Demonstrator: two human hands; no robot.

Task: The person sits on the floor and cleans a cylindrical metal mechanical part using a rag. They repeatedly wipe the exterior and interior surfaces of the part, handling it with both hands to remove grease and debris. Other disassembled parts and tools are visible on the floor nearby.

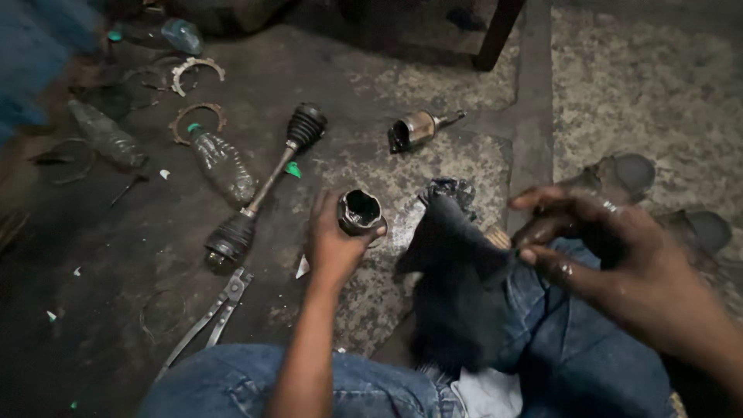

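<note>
On the far left of the stained floor [101, 310], a crushed clear bottle [107, 135] lies beside a second plastic bottle [224, 166] with a green cap; what either contains cannot be told. Above them sit two rusty toothed rings [197, 70], one above the other. A drive shaft [267, 186] with a black rubber boot at each end lies on a slant, its lower boot near a pair of long-handled pliers [213, 316] whose handles point down toward the denim-clad knee [248, 383].

The left hand [334, 246] rises from the bottom edge, fingers curled tightly round a dark metal joint cup [360, 213]. The cup is held upright with its open mouth turned up; the inside looks black and greasy, and nothing distinct shows in it. Open floor lies between the cup and the shaft.

Further up, well apart from both hands, a second metal joint housing [418, 129] with a short stub lies on its side on the speckled floor.

Right of the cup, a dark greasy cloth [457, 263] drapes over the person's leg. The right hand [596, 240] hovers above the jeans, fingers spread and slightly bent, glistening with grease, gripping nothing; its fingertips are just beside the cloth's upper edge. The two hands are apart, with the cloth between them. Behind the right hand, dark sandals [627, 174] rest on the floor.
</note>
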